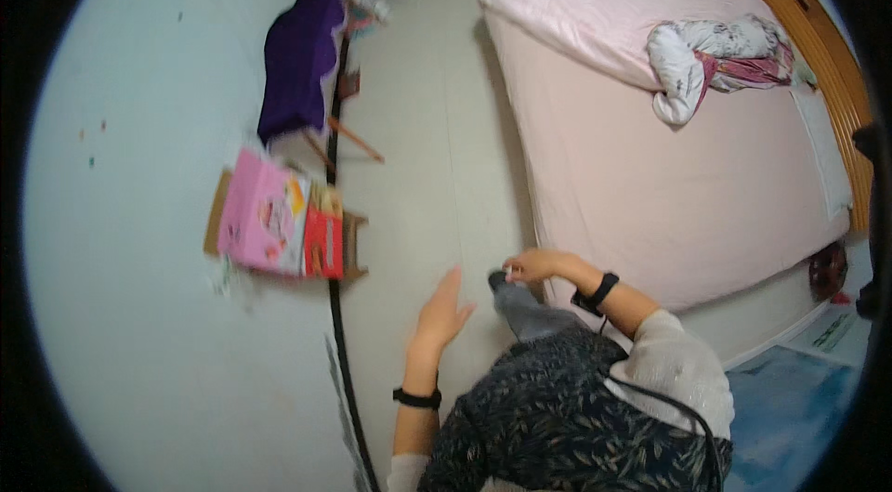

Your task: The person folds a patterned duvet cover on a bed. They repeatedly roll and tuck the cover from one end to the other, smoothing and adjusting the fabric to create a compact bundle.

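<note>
My left hand (441, 314) is held out over the pale floor (409, 167), fingers stretched and thumb apart, with nothing in it. My right hand (537, 264) is by the near left corner of the bed (632, 204), its fingers drawn together. Something small and whitish shows at its fingertips, too small to name. Below that hand are my grey trouser leg (534, 314) and the dark tip of my foot. Black bands circle both wrists, and a dark leaf-patterned apron (576, 408) covers my front.
Along the left wall stand a purple-draped table (302, 60) and a wooden stool (353, 246) bearing pink (265, 213) and red (323, 236) boxes. A crumpled patterned quilt (678, 74) lies on the bed near its wooden headboard (827, 74). A blue panel (790, 408) is at lower right.
</note>
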A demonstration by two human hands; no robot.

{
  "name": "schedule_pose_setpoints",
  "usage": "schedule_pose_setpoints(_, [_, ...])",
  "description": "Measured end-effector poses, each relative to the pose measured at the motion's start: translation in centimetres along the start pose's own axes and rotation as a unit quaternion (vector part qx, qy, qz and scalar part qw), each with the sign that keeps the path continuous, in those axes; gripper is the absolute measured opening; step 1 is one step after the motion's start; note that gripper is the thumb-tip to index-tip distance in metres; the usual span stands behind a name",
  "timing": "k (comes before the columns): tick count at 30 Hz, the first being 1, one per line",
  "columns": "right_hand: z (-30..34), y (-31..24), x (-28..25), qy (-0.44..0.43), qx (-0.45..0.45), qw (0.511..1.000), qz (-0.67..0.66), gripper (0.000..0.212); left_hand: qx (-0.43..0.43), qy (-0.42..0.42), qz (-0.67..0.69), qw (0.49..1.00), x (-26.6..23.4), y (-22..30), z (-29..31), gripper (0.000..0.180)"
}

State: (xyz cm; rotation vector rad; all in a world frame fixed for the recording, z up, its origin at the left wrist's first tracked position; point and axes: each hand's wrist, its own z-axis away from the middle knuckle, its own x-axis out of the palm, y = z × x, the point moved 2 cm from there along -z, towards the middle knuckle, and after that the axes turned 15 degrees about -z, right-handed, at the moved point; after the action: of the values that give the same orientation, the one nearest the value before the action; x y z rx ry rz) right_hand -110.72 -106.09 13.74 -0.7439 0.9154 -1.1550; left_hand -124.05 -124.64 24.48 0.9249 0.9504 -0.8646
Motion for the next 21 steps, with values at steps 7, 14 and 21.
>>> schedule_pose_setpoints(7, [-6.6,-4.3,-8.4,0.125,0.027,0.992,0.011,0.049,0.069,-0.011,-0.04,0.997,-5.4,-10.0,-12.0,0.072])
schedule_pose_setpoints(14, [-10.9,-7.6,-17.9,0.223,0.058,0.972,0.053,0.047,0.105,-0.159,-0.005,0.982,-6.3,-17.5,-24.0,0.083])
schedule_pose_setpoints(21, [-14.7,-8.9,-26.3,0.285,0.048,0.951,-0.111,0.055,0.176,-0.127,-0.007,0.976,-12.9,-22.0,-38.8,0.087])
